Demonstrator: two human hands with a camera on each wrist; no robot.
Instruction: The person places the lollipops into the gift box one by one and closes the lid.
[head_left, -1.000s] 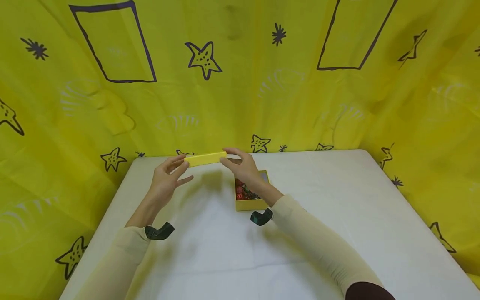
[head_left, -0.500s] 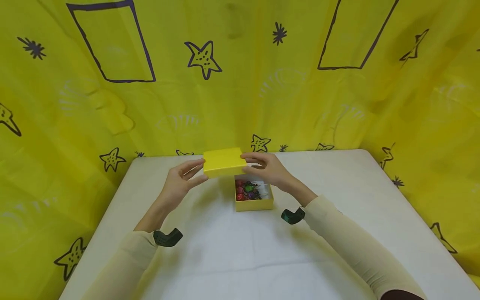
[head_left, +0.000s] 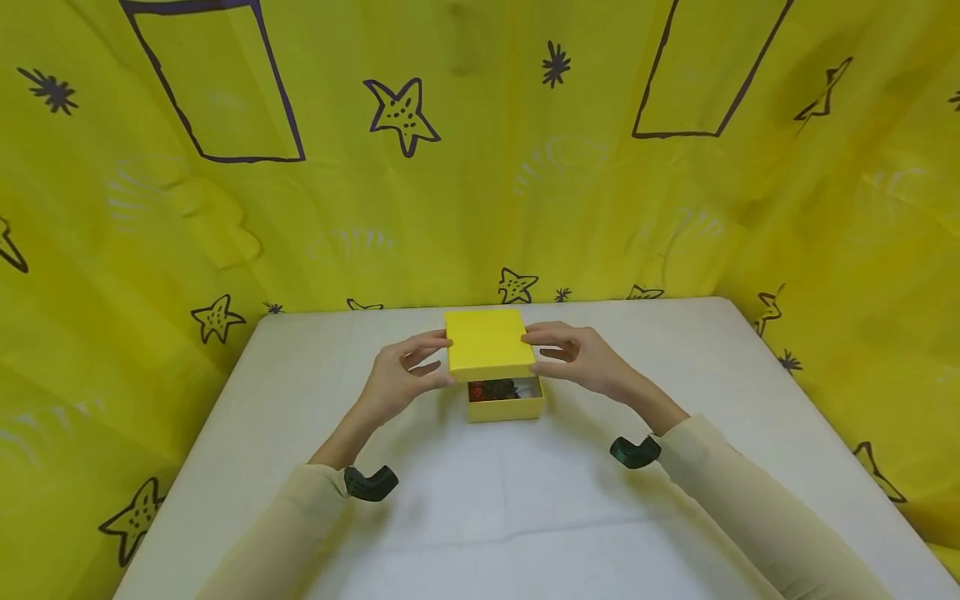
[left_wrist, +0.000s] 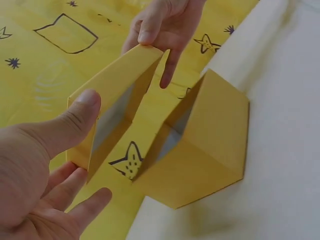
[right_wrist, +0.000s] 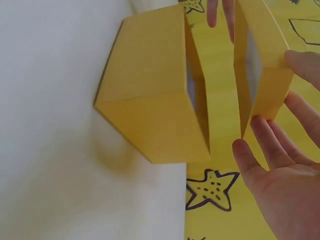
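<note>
A yellow lid (head_left: pixel 487 342) hovers flat just above a small yellow box (head_left: pixel 506 408) on the white table (head_left: pixel 525 517). My left hand (head_left: pixel 405 375) pinches the lid's left edge and my right hand (head_left: pixel 577 354) pinches its right edge. Red and dark small items (head_left: pixel 493 389) show through the gap at the box's front. In the left wrist view my thumb (left_wrist: pixel 75 120) presses the lid (left_wrist: pixel 117 95) beside the box (left_wrist: pixel 210 145). In the right wrist view my fingers (right_wrist: pixel 272 137) hold the lid (right_wrist: pixel 262 65) above the box (right_wrist: pixel 150 95).
Yellow cloth with black stars and rectangles (head_left: pixel 405 108) hangs behind and to both sides of the table. Dark wrist-camera mounts (head_left: pixel 371 483) (head_left: pixel 634 452) sit on both cream sleeves.
Both hands have carried the lid rightward and down from the left of the box to directly over it, turning it flat. Most of the box's contents are now covered.
</note>
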